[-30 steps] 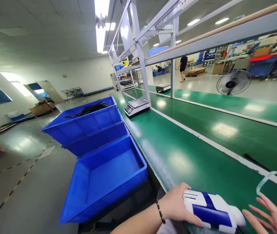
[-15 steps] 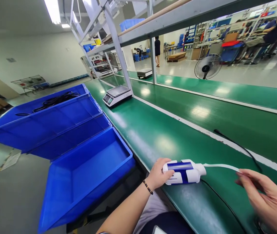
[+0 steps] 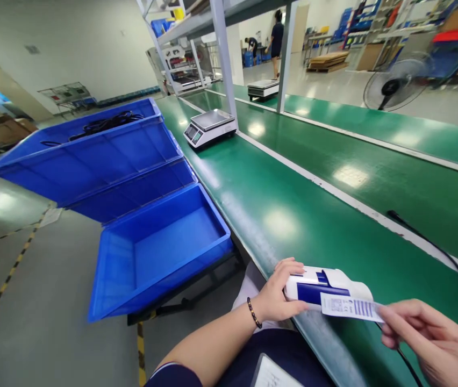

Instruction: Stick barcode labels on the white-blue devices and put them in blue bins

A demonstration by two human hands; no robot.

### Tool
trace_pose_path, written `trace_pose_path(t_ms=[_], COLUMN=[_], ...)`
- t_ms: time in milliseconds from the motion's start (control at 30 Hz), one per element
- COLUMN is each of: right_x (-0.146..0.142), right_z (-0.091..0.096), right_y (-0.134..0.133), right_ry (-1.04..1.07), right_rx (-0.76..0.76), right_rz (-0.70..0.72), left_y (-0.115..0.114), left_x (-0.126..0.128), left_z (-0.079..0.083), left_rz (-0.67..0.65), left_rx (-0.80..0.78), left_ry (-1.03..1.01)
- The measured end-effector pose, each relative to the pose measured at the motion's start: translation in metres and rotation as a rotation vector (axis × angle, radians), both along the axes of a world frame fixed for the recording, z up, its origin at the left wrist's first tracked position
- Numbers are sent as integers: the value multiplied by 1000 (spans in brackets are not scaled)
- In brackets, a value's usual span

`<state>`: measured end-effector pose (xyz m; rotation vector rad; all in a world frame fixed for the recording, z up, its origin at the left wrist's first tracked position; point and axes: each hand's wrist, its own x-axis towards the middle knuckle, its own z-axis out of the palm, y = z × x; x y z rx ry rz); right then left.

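Observation:
A white and blue plastic device (image 3: 326,285) lies on the near edge of the green conveyor belt (image 3: 293,215). My left hand (image 3: 279,293), with a dark bead bracelet on the wrist, grips the device's left end. My right hand (image 3: 430,338) pinches a white printed label (image 3: 352,308) and holds it flat against the device's front side. A thin black cable (image 3: 446,258) runs across the belt to the right of the device.
Several blue plastic bins (image 3: 160,247) stand left of the belt, the far one holding black cables (image 3: 108,121). Two weighing scales (image 3: 209,127) sit on the belts farther off. A fan (image 3: 394,83) stands at the right. People stand far back.
The device has come nearer to me and turned. The white strip that my right hand held out to the right a moment ago is now a printed label laid against the device.

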<state>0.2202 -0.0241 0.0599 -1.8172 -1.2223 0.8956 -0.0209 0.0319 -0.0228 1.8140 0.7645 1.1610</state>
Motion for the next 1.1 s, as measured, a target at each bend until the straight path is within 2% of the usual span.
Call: trace_pose_path(t_ms=[67, 133, 367, 867, 1100], right_x=[-8, -16, -29, -18, -15], right_z=[-8, -13, -15, -29, -35], right_y=[8, 13, 17, 13, 12], right_ry=[64, 77, 64, 41, 59], right_rx=[-82, -102, -143, -179, -222], right_rz=[125, 161, 95, 87, 86], left_y=[1, 1, 3, 3, 4], left_x=[2, 4, 3, 0, 0], left_z=[-2, -2, -2, -1, 1], left_rz=[13, 21, 9, -46, -34], left_rx=[27, 65, 87, 6, 29], left_ry=[-13, -25, -31, -30, -33])
